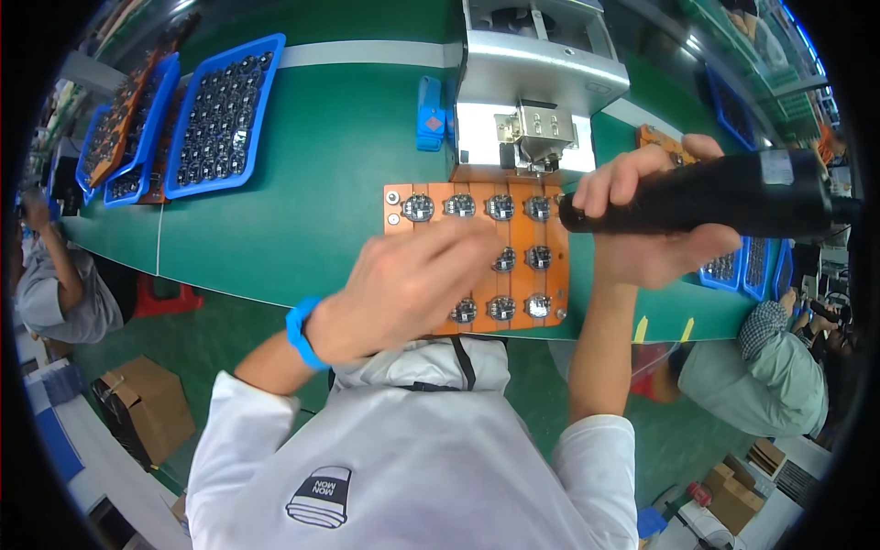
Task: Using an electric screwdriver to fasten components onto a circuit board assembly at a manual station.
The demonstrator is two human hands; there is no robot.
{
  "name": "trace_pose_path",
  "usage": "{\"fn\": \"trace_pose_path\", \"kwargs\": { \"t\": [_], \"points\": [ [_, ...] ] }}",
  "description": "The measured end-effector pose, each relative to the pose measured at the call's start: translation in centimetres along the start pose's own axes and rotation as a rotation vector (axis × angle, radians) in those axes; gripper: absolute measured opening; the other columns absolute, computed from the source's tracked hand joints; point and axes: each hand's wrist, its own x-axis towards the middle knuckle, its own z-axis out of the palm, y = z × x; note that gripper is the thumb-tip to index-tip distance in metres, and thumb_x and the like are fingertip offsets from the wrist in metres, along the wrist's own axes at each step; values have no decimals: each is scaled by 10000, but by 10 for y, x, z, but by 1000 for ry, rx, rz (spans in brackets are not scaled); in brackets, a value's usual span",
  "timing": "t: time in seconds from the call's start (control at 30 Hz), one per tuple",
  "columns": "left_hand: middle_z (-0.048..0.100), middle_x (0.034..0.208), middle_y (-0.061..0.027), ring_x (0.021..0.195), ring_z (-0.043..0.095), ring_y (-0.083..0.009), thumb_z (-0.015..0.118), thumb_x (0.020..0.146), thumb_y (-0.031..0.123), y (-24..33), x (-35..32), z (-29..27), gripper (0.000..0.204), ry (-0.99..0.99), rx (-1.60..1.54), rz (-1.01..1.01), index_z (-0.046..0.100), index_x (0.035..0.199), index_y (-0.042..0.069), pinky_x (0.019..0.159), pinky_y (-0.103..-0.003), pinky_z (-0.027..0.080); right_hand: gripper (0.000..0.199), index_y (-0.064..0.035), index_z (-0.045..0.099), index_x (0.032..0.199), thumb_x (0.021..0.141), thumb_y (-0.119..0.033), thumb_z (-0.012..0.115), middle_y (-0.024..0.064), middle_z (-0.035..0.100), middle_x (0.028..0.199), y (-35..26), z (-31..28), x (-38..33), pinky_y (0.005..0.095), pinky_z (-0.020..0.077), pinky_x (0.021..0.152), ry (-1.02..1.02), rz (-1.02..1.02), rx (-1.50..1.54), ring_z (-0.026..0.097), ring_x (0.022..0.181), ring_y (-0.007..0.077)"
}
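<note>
The right hand [655, 215] is wrapped around a black power screwdriver [706, 194], fingers curled over the top and thumb beneath. The tool lies nearly level, its tip pointing to the hand's left at the upper right corner of an orange fixture board [477, 252]; the tip itself is too small to make out, and the tool's rear end runs off into the dark rim of the view.

The left hand [403, 289] lies flat and spread on the board, palm down, fingers pointing toward the right hand. It grips nothing that can be seen. It hides the board's middle and left part, so only the round silver-and-black parts [500, 206] beyond and to the right of its fingers show. A blue wristband [301, 332] sits just behind the hand.

The board rests on the green table [321, 174], its near edge partly covered by the person's white shirt. Just beyond the board stands a grey metal machine [536, 82], cut off at the top. Far to the left of the left hand lie blue trays [225, 115] of dark parts, blurred by distance.
</note>
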Motion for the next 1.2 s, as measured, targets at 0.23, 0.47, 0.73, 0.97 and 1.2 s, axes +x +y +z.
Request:
{"fn": "trace_pose_path", "kwargs": {
  "t": [0.23, 0.47, 0.73, 0.97, 1.2],
  "points": [
    [644, 900, -66, 697, 675, -274, 657, 680, -38, -17, 54, 9, 382, -282, 149, 53, 552, 1042, 27, 500, -377, 496, 840, -146, 313, 1418, 873, -777, 411, 138, 560, 847, 6, -27, -13, 413, 521, 648, -68, -49, -1, 599, 670, 254],
    [671, 807, -84, 686, 677, -307, 653, 726, -28, -17, 62, 28, 344, -330, 99, 30, 554, 1050, 31, 501, -398, 502, 838, -147, 303, 1408, 871, -781, 410, 133, 549, 833, 4, -30, -16, 418, 522, 648, 5, -27, 35, 597, 661, 256],
    [654, 736, -105, 635, 651, -326, 673, 807, 70, -13, 64, 37, 277, -280, 86, -40, 545, 1048, 26, 491, -423, 485, 835, -129, 288, 1422, 877, -734, 472, 140, 552, 825, -7, -32, -14, 406, 517, 612, 87, -9, 42, 589, 636, 247],
    [659, 765, -99, 649, 663, -293, 688, 840, 152, -14, 58, 32, 259, -221, 99, 0, 556, 1034, 44, 483, -408, 485, 556, 21, 383, 1344, 880, -77, 674, 96, 643, 863, -43, -20, -16, 238, 472, 530, 121, 207, -786, 560, 571, 111],
    [670, 741, -115, 614, 659, -298, 689, 795, 87, -25, 51, 9, 188, -60, -94, 18, 675, 971, 22, 513, -383, 520, 694, -44, 494, 1258, 655, -36, 837, 174, 689, 1009, -34, 2, -11, 346, 569, 746, -276, 263, -1167, 718, 877, 309]
  ]
}}
